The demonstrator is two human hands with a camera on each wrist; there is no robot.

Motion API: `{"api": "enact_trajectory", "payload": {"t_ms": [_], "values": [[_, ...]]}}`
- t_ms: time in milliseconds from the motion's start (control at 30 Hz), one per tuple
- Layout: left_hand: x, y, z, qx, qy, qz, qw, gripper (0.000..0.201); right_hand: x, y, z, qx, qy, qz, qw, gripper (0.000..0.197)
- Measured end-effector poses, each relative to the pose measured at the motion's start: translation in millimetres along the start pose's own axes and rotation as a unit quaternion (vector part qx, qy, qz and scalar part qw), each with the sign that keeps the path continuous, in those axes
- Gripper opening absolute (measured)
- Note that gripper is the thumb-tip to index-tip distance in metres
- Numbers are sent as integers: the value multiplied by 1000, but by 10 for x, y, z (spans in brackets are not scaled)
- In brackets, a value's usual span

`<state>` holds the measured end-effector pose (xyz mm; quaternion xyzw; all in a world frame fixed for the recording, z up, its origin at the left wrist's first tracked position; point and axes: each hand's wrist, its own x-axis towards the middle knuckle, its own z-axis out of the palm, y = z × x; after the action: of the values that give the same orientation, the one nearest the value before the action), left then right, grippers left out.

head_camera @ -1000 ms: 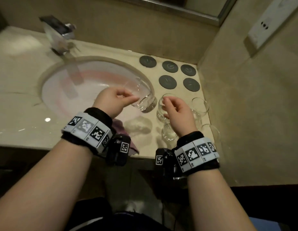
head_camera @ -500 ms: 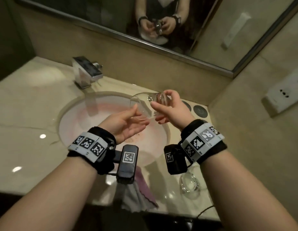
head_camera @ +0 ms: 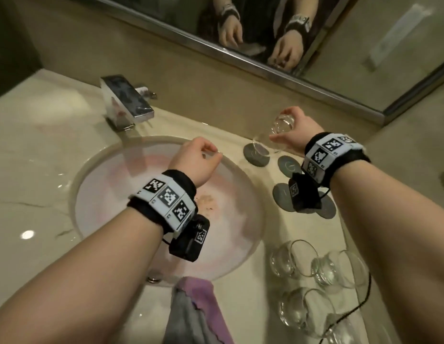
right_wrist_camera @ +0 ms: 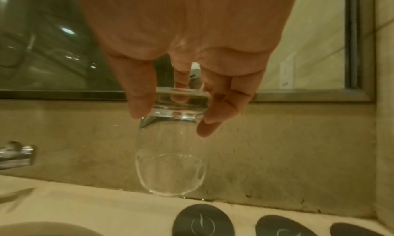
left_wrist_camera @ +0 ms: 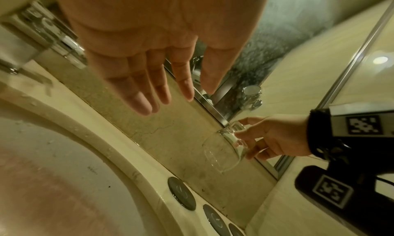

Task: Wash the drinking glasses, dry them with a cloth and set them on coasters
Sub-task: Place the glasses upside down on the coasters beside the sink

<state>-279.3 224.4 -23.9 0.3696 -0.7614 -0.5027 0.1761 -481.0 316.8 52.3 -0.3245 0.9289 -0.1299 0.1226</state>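
My right hand [head_camera: 284,129] grips a clear drinking glass [head_camera: 270,137] by its thick base, mouth pointing down. The glass [right_wrist_camera: 170,157] hangs just above the counter at the back, over the nearest round dark coaster [head_camera: 255,155]. Thumb and fingers [right_wrist_camera: 138,94] pinch the base from both sides. My left hand [head_camera: 198,157] hovers over the sink basin [head_camera: 96,194] and holds nothing, its fingers [left_wrist_camera: 147,88] loosely extended. Three more glasses [head_camera: 293,259] lie on the counter at the front right. A purple and grey cloth [head_camera: 198,309] hangs over the front edge.
Several dark coasters [head_camera: 288,167] sit in a cluster right of the sink. A chrome faucet [head_camera: 126,103] stands at the back left. A mirror [head_camera: 240,26] and the beige wall bound the counter behind, a side wall on the right. A black cable [head_camera: 360,304] crosses the lying glasses.
Both hands held the glass over the sink before. The left hand has let go, and the right hand has carried the glass to the right, over the coasters.
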Motion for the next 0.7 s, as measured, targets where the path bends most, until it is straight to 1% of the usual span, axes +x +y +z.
{"api": "enact_trajectory", "payload": {"t_ms": [133,300,467,600,700], "values": [[205,44,207,26,-2,-8,1000,11,449,170,157,4,-18,0,1000,71],[375,-14,387,37,-21,-24,999,9,818,378,425,-7,-56,9,998,71],[451,-64,443,37,-22,-44,998,6,973,505,586,-30,-63,15,997,68],[459,-90,465,38,-28,-55,997,8,996,548,680,-36,-72,7,997,64],[427,-117,472,38,-29,-62,997,5,984,556,737,-45,-71,-1,996,66]]}}
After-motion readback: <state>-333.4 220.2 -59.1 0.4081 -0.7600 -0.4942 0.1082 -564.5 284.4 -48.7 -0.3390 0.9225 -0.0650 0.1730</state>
